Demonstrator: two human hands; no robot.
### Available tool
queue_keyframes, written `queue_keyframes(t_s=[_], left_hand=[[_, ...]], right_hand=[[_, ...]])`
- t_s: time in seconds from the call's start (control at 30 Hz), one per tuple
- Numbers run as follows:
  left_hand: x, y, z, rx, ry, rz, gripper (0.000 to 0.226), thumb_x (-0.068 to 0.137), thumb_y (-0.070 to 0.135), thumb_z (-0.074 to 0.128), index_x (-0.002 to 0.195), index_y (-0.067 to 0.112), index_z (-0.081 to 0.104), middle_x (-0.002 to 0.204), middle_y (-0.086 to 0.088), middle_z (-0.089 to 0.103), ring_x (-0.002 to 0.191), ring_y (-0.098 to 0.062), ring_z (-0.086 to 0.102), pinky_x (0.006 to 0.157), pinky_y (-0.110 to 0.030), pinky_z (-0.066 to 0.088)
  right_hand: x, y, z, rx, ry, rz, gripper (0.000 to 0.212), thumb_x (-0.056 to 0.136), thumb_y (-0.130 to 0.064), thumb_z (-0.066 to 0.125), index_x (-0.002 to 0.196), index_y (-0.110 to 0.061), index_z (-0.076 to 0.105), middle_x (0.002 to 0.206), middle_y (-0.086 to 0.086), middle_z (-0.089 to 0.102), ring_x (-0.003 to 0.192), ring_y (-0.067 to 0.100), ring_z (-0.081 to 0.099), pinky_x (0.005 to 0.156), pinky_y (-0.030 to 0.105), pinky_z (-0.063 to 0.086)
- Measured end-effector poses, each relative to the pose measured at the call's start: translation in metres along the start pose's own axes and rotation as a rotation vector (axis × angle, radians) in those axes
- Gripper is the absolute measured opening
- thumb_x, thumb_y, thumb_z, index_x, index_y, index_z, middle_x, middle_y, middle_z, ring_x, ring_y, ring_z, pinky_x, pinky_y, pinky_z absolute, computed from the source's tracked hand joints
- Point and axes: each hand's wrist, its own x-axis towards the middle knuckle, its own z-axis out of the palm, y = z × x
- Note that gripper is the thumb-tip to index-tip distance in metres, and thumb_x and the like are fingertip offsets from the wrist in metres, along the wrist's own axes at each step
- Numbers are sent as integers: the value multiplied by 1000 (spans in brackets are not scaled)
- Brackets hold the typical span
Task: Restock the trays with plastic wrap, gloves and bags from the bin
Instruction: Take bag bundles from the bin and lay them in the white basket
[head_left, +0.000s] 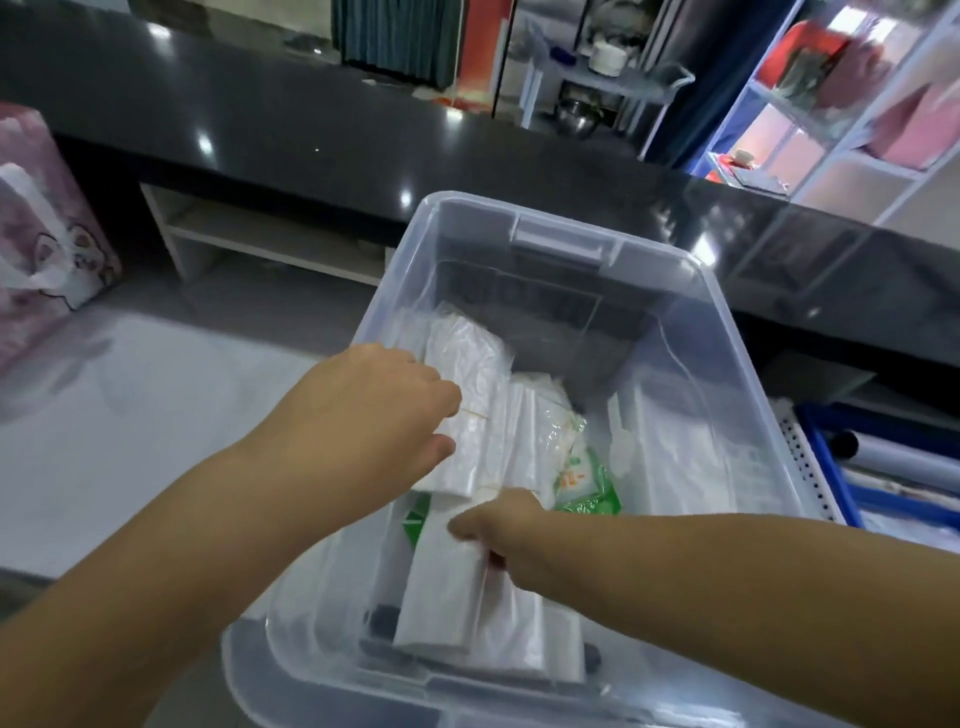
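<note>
A clear plastic bin (670, 275) fills the middle of the head view. Inside lie bundles of clear plastic bags and a green-printed packet (584, 480). My left hand (363, 415) reaches over the bin's left wall and grips an upright bundle of clear bags (470, 379) tied with a rubber band. My right hand (498, 525) comes in from the right, lower in the bin, and its fingers close on a second bundle of clear bags (441, 592). More clear bags (675, 457) lie flat on the bin's right side.
A dark glossy counter (311, 119) runs behind the bin, with a white shelf unit (270, 234) beneath it. A blue tray with rolls (893, 467) sits at the right edge. White and blue shelving (841, 104) stands at the back right. A pink patterned object (47, 218) is at left.
</note>
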Motion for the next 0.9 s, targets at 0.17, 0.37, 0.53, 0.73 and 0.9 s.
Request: queue_keyframes(t_s=[0.17, 0.37, 0.53, 0.73, 0.9], left_hand=[[-1, 2, -4, -78, -32, 6, 31, 87, 50, 46, 112, 34, 58, 98, 15, 65, 89, -9, 56, 76, -26, 48], [6, 1, -6, -26, -170, 56, 38, 85, 59, 43, 114, 38, 55, 103, 16, 64, 93, -9, 57, 74, -27, 47], [26, 9, -8, -260, -272, -77, 47, 81, 65, 26, 92, 33, 59, 88, 11, 65, 78, -8, 59, 72, -34, 52], [70, 16, -15, -1368, -287, -354, 39, 73, 54, 60, 98, 24, 61, 85, 6, 74, 78, -13, 71, 60, -27, 57], [98, 1, -16, -1577, 219, -483, 25, 72, 17, 76, 91, 25, 63, 89, 1, 73, 80, -18, 71, 67, -35, 58]], right_hand=[[-19, -6, -29, 23, 98, -86, 40, 80, -7, 63, 117, -1, 46, 112, 23, 54, 99, 35, 57, 80, 37, 52], [-74, -15, -72, 149, 111, -186, 17, 81, 1, 62, 80, -11, 49, 92, 19, 57, 83, 31, 59, 78, 44, 54], [-115, -25, -93, 270, 141, -432, 18, 83, -11, 63, 77, -15, 47, 80, 11, 59, 62, 21, 57, 46, 24, 49], [-124, -45, -83, 330, 100, -811, 18, 82, -15, 64, 75, -21, 48, 84, 17, 56, 73, 24, 54, 71, 46, 51], [-77, -69, -72, 378, 284, -632, 12, 89, -19, 50, 77, -16, 50, 83, 10, 57, 77, 24, 53, 74, 41, 51]])
